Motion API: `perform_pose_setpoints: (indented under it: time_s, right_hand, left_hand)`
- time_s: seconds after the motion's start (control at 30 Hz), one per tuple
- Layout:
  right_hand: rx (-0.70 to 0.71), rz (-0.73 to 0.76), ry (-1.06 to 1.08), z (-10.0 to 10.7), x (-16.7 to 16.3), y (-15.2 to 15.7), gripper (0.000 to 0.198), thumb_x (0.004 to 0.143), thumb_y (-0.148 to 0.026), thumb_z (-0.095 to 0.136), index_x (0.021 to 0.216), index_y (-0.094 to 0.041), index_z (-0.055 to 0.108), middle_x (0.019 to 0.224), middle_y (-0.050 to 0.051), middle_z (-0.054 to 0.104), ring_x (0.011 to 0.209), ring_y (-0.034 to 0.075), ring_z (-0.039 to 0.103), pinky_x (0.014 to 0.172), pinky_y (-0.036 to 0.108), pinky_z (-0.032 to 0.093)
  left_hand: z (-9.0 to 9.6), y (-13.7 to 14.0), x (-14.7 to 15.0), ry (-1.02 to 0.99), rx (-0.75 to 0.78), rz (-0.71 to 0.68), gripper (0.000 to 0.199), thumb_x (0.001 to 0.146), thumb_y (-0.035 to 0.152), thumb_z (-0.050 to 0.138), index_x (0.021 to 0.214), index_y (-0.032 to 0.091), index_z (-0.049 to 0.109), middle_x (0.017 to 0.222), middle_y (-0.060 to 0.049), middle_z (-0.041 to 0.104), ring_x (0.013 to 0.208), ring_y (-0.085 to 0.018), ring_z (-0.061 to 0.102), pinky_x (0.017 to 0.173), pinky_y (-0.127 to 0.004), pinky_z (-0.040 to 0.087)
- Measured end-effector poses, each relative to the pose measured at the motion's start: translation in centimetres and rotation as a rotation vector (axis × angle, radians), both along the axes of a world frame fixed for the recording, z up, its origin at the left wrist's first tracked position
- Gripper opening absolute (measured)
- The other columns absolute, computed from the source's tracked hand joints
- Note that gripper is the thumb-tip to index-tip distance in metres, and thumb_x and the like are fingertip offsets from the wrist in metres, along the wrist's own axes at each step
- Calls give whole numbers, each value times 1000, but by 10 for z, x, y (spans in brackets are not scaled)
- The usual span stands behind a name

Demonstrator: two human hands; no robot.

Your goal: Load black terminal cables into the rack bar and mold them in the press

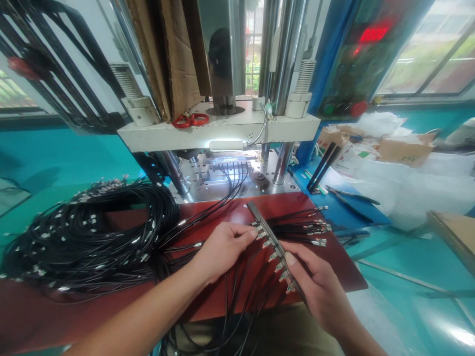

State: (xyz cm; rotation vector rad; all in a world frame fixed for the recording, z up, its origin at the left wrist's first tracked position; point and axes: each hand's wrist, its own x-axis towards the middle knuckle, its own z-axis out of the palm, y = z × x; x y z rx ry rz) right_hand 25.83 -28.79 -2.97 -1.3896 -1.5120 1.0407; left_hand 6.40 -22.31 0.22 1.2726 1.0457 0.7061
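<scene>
My right hand (315, 279) is closed round the lower part of a narrow dark metal bar (273, 242), thumb on top. The bar is tilted, its far end pointing up and left. A row of small metal cable connectors (272, 257) sticks out along its left edge, and black cables (237, 284) hang below. At the upper end of this row, my left hand (228, 249) pinches a cable end between thumb and forefinger; the fingertips partly hide it. Behind the bar, several black cables with metal ends (315, 227) lie on the red-brown board (347, 269).
Left on the board lies a big coil of black cables (92, 237). Ahead stands a press with a white plate (222, 129); cables run into a lit metal mould (228, 170) beneath it. Red-handled scissors (190, 120) rest on the plate. Tweezers (352, 198) lie on the blue surface right.
</scene>
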Motion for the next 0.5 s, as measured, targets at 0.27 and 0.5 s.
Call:
perform_pose_setpoints:
  time_s: [0.27, 0.5]
  right_hand:
    - [-3, 9, -46, -3, -2, -1, 33, 93, -36, 47, 120, -25, 61, 124, 5, 60, 112, 21, 56, 98, 33, 43]
    - [-165, 93, 42, 28, 6, 33, 36, 86, -41, 55, 114, -20, 64, 96, 6, 70, 88, 22, 64, 74, 31, 53]
  left_hand:
    - [-9, 3, -1, 126, 58, -16, 36, 84, 45, 53, 71, 15, 69, 52, 5, 39, 47, -9, 27, 47, -22, 19]
    - [43, 24, -37, 425, 529, 65, 27, 82, 39, 60, 101, 24, 71, 94, -5, 68, 84, -20, 59, 76, -26, 40]
